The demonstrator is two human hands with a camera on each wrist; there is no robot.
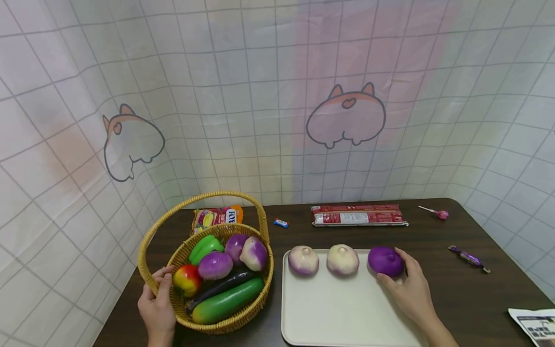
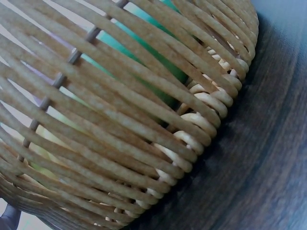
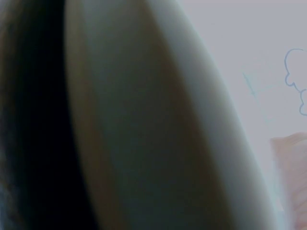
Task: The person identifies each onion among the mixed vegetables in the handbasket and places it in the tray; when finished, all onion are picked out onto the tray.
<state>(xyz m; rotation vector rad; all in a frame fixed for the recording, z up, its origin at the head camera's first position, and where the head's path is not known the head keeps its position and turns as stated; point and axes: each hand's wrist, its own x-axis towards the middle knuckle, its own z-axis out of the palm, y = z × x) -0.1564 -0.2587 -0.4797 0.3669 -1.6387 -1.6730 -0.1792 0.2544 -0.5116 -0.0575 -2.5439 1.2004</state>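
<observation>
Left hand: your left hand (image 1: pixel 157 307) grips the wicker basket (image 1: pixel 256 308) rim, lower left of frame — fingers curled over it.
Right hand: your right hand (image 1: pixel 409 288) cups the purple turnip (image 1: pixel 385 260) on the tray (image 1: pixel 338 313), fingers wrapped round it.
Writing: the snack packet (image 1: pixel 217 217) behind the basket shows "FO" — the rest is unreadable.

I seem to be in a staged home-like corner, not a real kitchen. A checked cloth backdrop (image 1: pixel 277 96) printed with cartoon animals hangs across the upper frame and wraps both sides. Below it, my dark wooden surface (image 1: pixel 477 289) carries a wicker basket (image 1: pixel 151 250) of toy vegetables at lower left, a plain tray (image 1: pixel 338 313) at lower centre, and snack packets (image 1: pixel 359 215) and sweets (image 1: pixel 469 259) along the back and right.
</observation>
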